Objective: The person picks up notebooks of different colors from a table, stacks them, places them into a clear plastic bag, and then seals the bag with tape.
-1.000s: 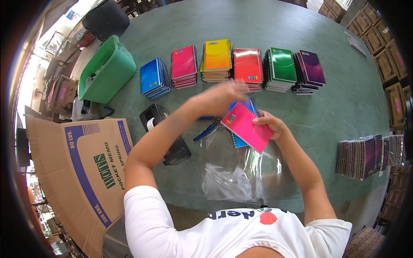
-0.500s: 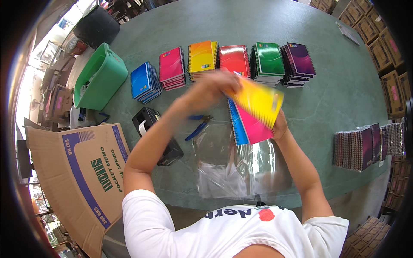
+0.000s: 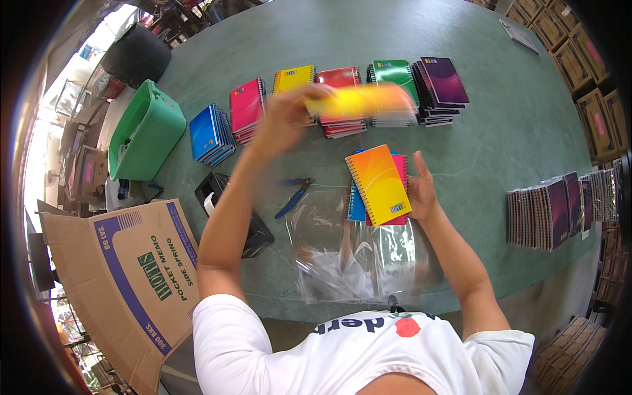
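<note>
My left hand [image 3: 284,117], blurred by motion, grips a yellow-orange spiral notebook [image 3: 362,101] above the row of notebook stacks. My right hand [image 3: 422,189] holds a small fanned set at its right edge, thumb raised off the covers and fingers partly hidden behind. On top of that set lies a yellow-orange notebook [image 3: 378,184], over a pink one [image 3: 401,170] and a blue one [image 3: 356,205]. Below them, clear plastic bags [image 3: 355,263] are spread on the green table [image 3: 474,204]. Blue-handled cutters [image 3: 294,197] lie between the bags and my left forearm.
Stacks of blue [image 3: 208,135], pink [image 3: 246,105], yellow [image 3: 295,77], red [image 3: 339,79], green [image 3: 395,74] and purple notebooks [image 3: 443,82] line the back. At left are a green bin [image 3: 155,135], a black tape dispenser [image 3: 253,237] and a carton [image 3: 131,276]. Wrapped notebooks [image 3: 536,220] stand at right.
The yellow-orange notebook that was tilted over the pink and blue ones now lies on top of them. My left hand has moved away up and left, with another yellow-orange notebook in it.
</note>
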`<state>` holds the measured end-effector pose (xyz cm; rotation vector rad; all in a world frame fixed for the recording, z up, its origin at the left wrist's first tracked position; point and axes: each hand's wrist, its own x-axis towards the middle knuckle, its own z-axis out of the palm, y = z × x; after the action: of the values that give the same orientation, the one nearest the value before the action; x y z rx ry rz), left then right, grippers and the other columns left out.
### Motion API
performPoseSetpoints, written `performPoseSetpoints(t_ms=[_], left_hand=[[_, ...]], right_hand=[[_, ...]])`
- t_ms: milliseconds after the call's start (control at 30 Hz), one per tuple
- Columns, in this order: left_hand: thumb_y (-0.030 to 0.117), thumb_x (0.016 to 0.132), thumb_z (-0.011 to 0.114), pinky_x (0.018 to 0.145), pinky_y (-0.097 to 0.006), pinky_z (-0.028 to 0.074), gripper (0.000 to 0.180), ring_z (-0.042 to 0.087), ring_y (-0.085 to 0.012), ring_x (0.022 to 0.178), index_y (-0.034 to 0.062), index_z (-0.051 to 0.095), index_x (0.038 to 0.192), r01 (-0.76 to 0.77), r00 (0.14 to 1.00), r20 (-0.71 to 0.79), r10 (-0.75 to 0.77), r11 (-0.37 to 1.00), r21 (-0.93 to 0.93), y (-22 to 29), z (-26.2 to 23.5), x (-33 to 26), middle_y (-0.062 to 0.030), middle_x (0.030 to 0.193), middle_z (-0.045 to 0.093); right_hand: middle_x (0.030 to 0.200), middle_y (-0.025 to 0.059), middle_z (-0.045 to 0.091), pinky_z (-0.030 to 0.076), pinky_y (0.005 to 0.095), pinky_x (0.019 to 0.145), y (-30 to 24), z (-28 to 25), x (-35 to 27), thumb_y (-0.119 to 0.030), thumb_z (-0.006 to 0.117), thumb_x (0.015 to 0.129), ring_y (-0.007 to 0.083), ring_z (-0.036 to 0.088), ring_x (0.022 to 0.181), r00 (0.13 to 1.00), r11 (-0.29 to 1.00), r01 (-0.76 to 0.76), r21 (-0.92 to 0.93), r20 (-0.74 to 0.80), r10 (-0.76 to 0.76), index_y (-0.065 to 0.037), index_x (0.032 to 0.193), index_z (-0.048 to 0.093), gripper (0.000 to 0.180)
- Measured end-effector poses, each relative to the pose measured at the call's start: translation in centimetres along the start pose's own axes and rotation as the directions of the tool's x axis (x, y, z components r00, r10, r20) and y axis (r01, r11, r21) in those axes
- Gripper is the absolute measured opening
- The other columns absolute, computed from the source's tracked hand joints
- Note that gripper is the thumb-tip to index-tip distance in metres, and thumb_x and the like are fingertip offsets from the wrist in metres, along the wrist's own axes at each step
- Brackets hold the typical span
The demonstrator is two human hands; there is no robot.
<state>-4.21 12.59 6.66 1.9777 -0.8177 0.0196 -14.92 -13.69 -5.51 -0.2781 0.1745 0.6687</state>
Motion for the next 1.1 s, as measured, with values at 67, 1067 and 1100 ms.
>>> performPoseSetpoints(t_ms=[67, 1067, 1100], left_hand=[[-0.005, 0.07, 0.058, 0.104, -0.048, 0.033, 0.042, 0.049, -0.0293, 0.118, 0.0075, 0.059, 0.109, -0.35, 0.859, 0.459, 0.229, 0.916, 0.198, -0.4, 3.7, -0.4, -0.0127, 0.12, 0.056], [0.01, 0.074, 0.06, 0.072, -0.037, 0.049, 0.011, 0.062, -0.0255, 0.078, 0.0073, 0.064, 0.083, -0.378, 0.909, 0.079, 0.41, 0.73, 0.569, 4.8, 11.6, 0.0, -0.0073, 0.079, 0.065], [0.01, 0.072, 0.061, 0.073, -0.037, 0.049, 0.012, 0.062, -0.0256, 0.078, 0.0075, 0.065, 0.083, -0.427, 0.904, 0.259, 0.341, 0.77, 0.475, 5.8, 13.6, -0.7, -0.0081, 0.081, 0.065]], right_hand=[[0.115, 0.0186, 0.058, 0.044, 0.0454, 0.095, -0.2, 1.8, -0.3, -0.035, 0.053, 0.086, 0.0283, 0.059, 0.105, 0.993, 0.992, -0.055, 0.111, 0.11, 0.043, 0.003, 0.122, 0.047, 0.053], [0.122, 0.0176, 0.053, 0.049, 0.0434, 0.09, -2.7, 0.0, -4.5, -0.045, 0.068, 0.079, 0.0287, 0.056, 0.11, 0.993, 0.992, 0.105, 0.075, -0.063, -0.101, 0.002, 0.127, 0.041, 0.072], [0.12, 0.0182, 0.054, 0.049, 0.0435, 0.09, -2.9, -1.4, -4.4, -0.04, 0.068, 0.08, 0.0288, 0.057, 0.108, 0.983, 0.985, 0.171, 0.004, -0.065, -0.17, 0.003, 0.126, 0.041, 0.068]])
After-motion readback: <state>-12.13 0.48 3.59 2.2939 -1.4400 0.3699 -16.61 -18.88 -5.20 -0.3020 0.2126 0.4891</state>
